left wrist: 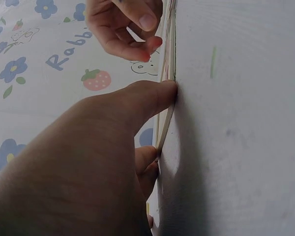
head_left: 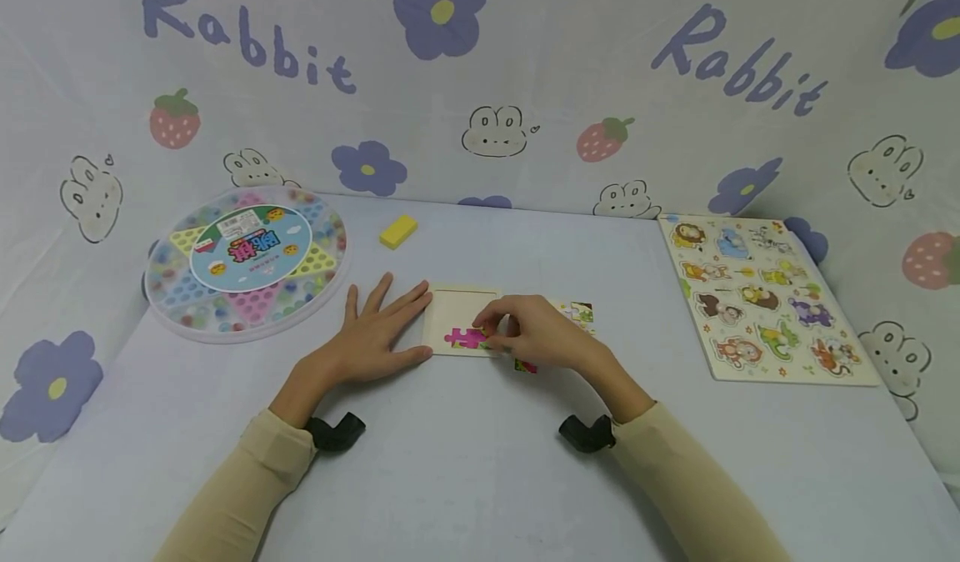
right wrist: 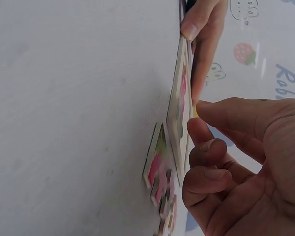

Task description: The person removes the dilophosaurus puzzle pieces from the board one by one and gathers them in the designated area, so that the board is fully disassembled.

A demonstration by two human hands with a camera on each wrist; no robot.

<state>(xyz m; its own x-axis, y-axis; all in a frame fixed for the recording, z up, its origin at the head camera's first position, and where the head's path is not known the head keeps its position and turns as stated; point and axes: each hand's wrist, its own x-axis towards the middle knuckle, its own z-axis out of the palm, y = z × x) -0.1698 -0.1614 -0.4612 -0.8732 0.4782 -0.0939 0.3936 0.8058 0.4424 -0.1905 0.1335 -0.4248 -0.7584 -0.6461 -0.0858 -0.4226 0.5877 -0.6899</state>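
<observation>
A pale square puzzle tray [head_left: 450, 303] lies on the table with pink puzzle pieces [head_left: 461, 338] along its near side. My left hand [head_left: 382, 333] is spread flat at the tray's left edge, its thumb [left wrist: 160, 93] and fingertips touching the rim. Over the tray's right part, my right hand [head_left: 528, 333] has its thumb and fingers bent together, pinching a small puzzle piece that is mostly hidden by the fingertips. More loose puzzle pieces [head_left: 581, 313] lie to the right, partly behind the hand; a pink and green piece [right wrist: 157, 162] sits close to the tray.
A round Chinese checkers board [head_left: 247, 312] lies at the back left. Beside it is a yellow block [head_left: 398, 232]. An animal puzzle board [head_left: 772, 303] lies at the right. A printed cloth [head_left: 540, 62] hangs behind the table.
</observation>
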